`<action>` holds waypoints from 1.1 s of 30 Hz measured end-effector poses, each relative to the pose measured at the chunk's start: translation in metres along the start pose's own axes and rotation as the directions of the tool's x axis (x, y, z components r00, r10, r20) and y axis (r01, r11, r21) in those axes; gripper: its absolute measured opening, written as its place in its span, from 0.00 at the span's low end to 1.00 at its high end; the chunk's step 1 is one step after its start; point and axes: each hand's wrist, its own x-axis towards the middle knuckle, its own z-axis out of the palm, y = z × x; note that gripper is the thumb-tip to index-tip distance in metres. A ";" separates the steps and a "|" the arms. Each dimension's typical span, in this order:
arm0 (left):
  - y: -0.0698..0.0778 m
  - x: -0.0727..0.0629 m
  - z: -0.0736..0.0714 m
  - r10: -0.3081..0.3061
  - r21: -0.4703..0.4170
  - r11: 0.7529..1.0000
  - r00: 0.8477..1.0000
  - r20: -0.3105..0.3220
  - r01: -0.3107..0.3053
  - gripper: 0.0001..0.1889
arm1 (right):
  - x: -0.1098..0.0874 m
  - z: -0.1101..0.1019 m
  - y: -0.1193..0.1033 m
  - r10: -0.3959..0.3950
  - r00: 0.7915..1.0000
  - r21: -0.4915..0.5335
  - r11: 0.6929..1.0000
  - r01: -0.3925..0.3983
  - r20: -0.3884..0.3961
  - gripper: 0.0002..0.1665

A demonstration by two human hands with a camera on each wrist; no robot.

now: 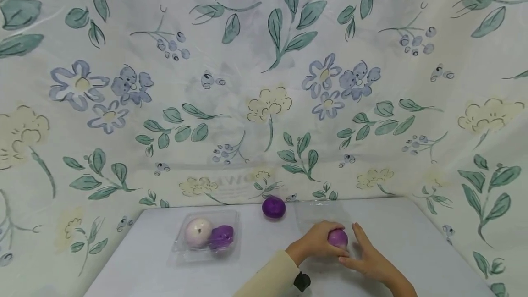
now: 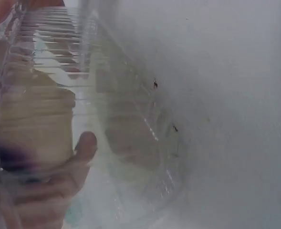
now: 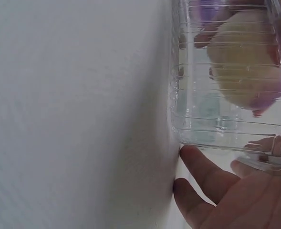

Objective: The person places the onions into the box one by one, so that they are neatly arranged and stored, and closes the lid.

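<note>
My left hand (image 1: 317,240) holds a round turnip-like vegetable (image 1: 338,238) between fingers and thumb, purple on top. Its pale underside shows through the ridged wall of a clear plastic box (image 3: 192,121) in the right wrist view. Close by on the right, my right hand (image 1: 369,255) has its fingers spread around the box's near right part. Two of its fingertips (image 3: 192,155) lie by the box's lower edge. In the left wrist view, reflections in the plastic blur the left hand's fingers (image 2: 85,145). Whether the vegetable touches the box floor, I cannot tell.
To the left stands another clear plastic box (image 1: 177,251) with a pale round vegetable (image 1: 198,232) and a purple lumpy one (image 1: 222,237). A dark purple round object (image 1: 273,207) sits at the white table's (image 1: 140,260) back. Small dark object (image 1: 302,282) beside the left sleeve. Floral cloth (image 1: 264,58) hangs behind.
</note>
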 end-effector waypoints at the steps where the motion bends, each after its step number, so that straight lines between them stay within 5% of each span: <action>1: 0.000 0.000 0.001 -0.005 -0.004 1.000 1.000 0.002 0.005 0.36 | 0.000 0.000 0.000 -0.002 1.000 0.003 1.000 0.002 0.004 0.67; 14: -0.002 0.005 0.012 0.032 0.017 0.999 0.999 0.020 -0.032 0.33 | 0.000 -0.001 -0.004 0.037 0.999 0.021 0.999 -0.037 0.028 0.70; 33: 0.003 0.001 0.008 -0.078 -0.080 0.993 0.992 0.102 0.087 0.33 | -0.001 -0.003 -0.009 0.100 0.994 0.017 0.995 -0.101 0.036 0.72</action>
